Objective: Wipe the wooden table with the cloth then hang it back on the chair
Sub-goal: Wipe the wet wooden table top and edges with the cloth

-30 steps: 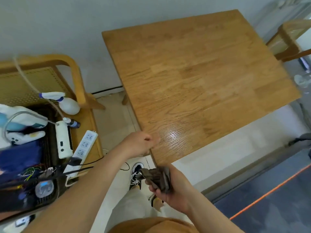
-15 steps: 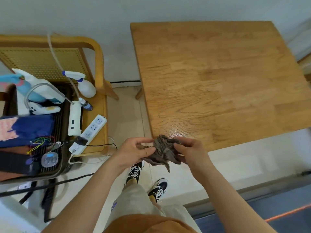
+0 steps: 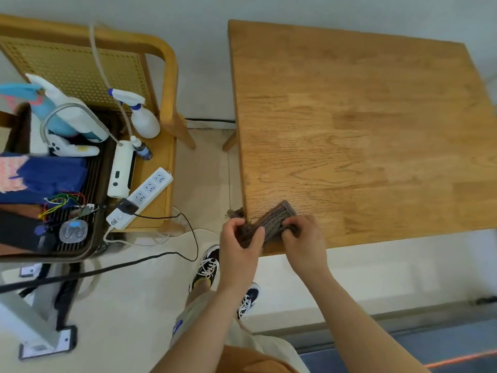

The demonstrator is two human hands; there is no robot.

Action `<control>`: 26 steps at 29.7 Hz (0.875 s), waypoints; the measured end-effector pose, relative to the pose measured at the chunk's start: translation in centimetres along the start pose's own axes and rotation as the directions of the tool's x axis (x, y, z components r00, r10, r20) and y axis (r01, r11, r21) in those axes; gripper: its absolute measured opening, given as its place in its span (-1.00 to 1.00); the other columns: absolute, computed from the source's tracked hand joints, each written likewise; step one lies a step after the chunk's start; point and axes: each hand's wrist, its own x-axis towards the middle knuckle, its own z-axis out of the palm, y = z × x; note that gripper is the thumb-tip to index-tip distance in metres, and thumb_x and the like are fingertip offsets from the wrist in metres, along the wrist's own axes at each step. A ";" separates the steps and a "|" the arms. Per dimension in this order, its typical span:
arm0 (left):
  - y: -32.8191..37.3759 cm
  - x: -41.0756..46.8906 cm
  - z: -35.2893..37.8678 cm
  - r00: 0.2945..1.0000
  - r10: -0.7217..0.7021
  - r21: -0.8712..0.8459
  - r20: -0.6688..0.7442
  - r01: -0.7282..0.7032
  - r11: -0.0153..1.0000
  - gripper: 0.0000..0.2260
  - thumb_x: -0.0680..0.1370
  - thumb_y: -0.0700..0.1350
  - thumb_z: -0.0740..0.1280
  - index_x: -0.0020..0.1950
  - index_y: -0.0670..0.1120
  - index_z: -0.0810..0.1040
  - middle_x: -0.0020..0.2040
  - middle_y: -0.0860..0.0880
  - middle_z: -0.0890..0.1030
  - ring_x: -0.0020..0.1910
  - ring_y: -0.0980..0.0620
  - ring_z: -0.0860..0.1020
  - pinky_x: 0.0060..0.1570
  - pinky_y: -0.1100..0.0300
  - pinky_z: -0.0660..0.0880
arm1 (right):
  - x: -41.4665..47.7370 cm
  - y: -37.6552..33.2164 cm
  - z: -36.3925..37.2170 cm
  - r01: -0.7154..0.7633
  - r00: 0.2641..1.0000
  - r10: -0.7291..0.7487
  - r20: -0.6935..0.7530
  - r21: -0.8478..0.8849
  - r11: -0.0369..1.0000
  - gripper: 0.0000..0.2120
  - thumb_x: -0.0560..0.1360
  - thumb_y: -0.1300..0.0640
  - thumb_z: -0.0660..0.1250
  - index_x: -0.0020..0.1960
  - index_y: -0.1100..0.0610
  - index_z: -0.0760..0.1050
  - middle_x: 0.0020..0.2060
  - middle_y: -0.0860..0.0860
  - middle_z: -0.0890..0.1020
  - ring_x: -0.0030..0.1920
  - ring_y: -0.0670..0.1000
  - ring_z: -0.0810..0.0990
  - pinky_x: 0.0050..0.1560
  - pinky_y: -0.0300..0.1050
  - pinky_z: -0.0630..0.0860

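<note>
A dark brown ribbed cloth (image 3: 271, 221) is stretched between both hands over the near left corner of the wooden table (image 3: 363, 135). My left hand (image 3: 239, 244) grips its left end just off the table's edge. My right hand (image 3: 302, 242) pinches its right end above the tabletop. The wooden chair (image 3: 166, 84) with a cane back stands to the left of the table.
The chair seat holds a dark tray (image 3: 91, 246) of gadgets and wires, a white power strip (image 3: 141, 196), a white spray bottle (image 3: 142, 117) and a small blue bottle (image 3: 142, 149). Black cables (image 3: 107, 269) trail over the floor. My shoes (image 3: 207, 266) stand below the table corner.
The cloth was bunched in my right hand, then both hands took it. Now it is pulled out flatter between them and raised over the table corner. The view swung left.
</note>
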 end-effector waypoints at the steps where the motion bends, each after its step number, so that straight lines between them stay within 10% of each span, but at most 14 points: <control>1: -0.1 -0.1 0.5 0.998 -0.056 -0.085 -0.016 0.055 0.995 -0.72 0.46 0.13 0.39 0.09 0.17 0.38 0.03 0.08 0.54 0.00 0.14 0.54 0.00 -0.02 0.57 | 0.4 0.0 -0.1 -0.006 1.000 0.006 0.003 0.007 1.000 -0.86 0.49 0.27 0.30 -0.02 0.12 0.60 -0.05 -0.04 0.47 -0.10 -0.04 0.46 -0.14 -0.26 0.30; 6: 0.3 0.7 2.1 0.991 -0.131 -0.091 -0.007 0.129 0.987 -0.53 0.53 0.17 0.29 0.36 0.11 0.23 0.06 0.17 0.50 0.00 0.20 0.52 0.00 0.18 0.48 | 2.2 0.0 -0.7 -0.052 0.996 0.047 0.082 0.068 0.996 -0.88 0.44 0.18 0.34 -0.23 0.01 0.58 -0.03 0.02 0.55 -0.08 0.00 0.55 -0.16 -0.15 0.44; 14: -0.6 2.2 3.3 0.996 -0.024 0.044 -0.083 0.028 0.999 -0.68 0.55 0.13 0.24 0.26 0.13 0.28 0.06 0.09 0.57 -0.04 0.17 0.57 -0.05 0.09 0.57 | 11.6 -3.8 -3.4 0.268 0.960 -0.279 -0.018 -0.224 0.937 -0.51 0.60 0.08 0.14 0.52 0.01 0.24 0.54 0.09 0.21 0.53 0.11 0.16 0.49 0.11 0.20; 21: -0.1 4.1 3.2 0.998 0.056 0.127 -0.015 -0.054 0.990 -0.61 0.55 0.10 0.24 0.34 0.17 0.22 0.08 0.26 0.54 0.02 0.36 0.52 -0.09 0.44 0.46 | 17.0 -3.0 -0.1 0.307 0.931 -0.360 -0.062 -0.401 0.863 -0.50 0.66 0.00 -0.04 0.59 -0.02 0.03 0.59 -0.02 0.03 0.59 0.01 -0.08 0.55 0.03 -0.14; 26: 3.5 9.2 3.7 0.990 0.134 0.197 -0.053 -0.121 0.973 -0.61 0.55 0.12 0.23 0.32 0.09 0.24 0.10 0.12 0.55 0.01 0.19 0.55 -0.07 0.25 0.53 | 17.2 -2.8 0.1 0.295 0.925 -0.362 -0.116 -0.384 0.875 -0.50 0.64 0.01 -0.04 0.57 -0.02 0.13 0.58 -0.05 0.11 0.58 -0.03 -0.02 0.56 0.03 -0.07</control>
